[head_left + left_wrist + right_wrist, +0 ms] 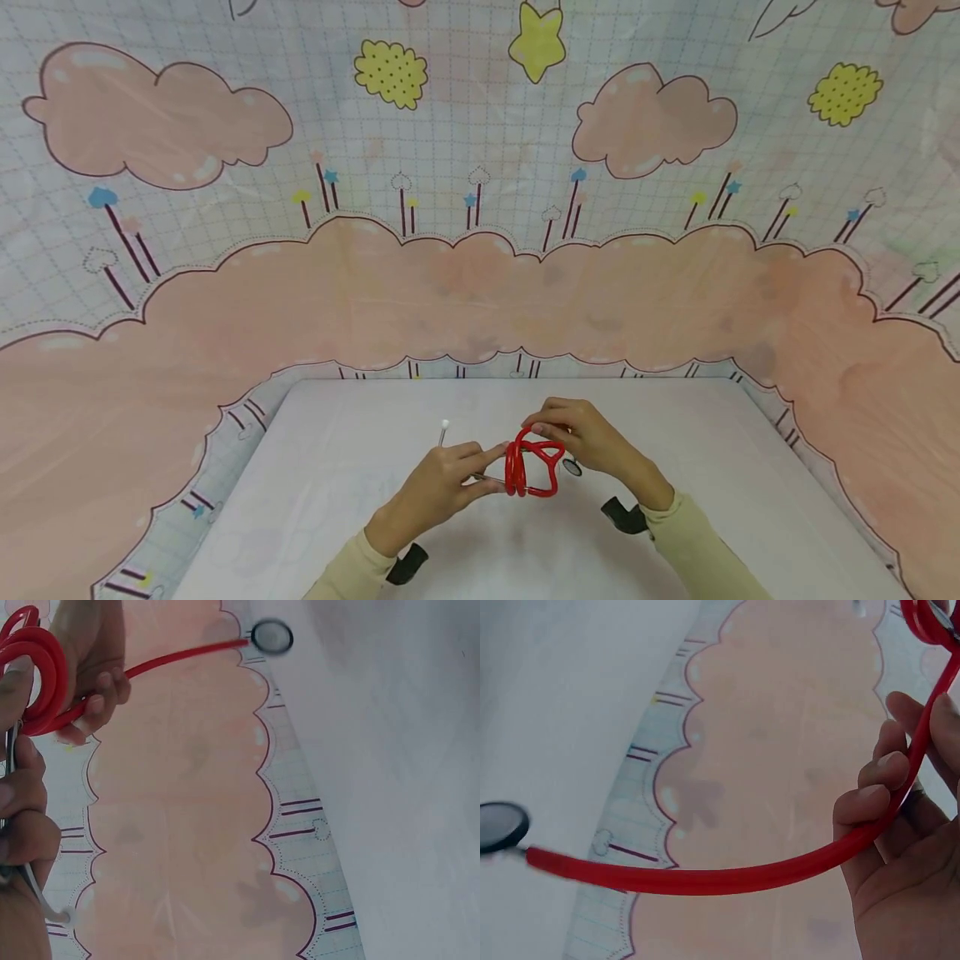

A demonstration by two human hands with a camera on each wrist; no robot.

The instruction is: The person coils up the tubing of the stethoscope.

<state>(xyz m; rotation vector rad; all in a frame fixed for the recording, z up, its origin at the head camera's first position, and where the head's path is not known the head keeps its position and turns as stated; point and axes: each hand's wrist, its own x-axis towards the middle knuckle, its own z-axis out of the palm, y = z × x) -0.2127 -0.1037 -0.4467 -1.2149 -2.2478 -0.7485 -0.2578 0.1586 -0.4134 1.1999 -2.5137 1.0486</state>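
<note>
A stethoscope with red tubing (516, 468) is held up between both hands, its tube wound into several loops. My left hand (442, 479) grips the metal ear tubes and the coil, with thumb and fingers around them in the left wrist view. One white ear tip (446, 424) sticks up beyond that hand. My right hand (588, 433) holds the loose length of tube; in the right wrist view its fingers curl around the red tube (727, 881). From the tube's free end hangs the round chest piece (572, 467), dark-rimmed, below the right hand. Part of the coil is hidden by fingers.
Below the hands lies a white tabletop (337, 417). A patterned cloth (480, 292) with clouds and stars hangs behind and around it. Black wrist straps (624, 516) show beside both sleeves.
</note>
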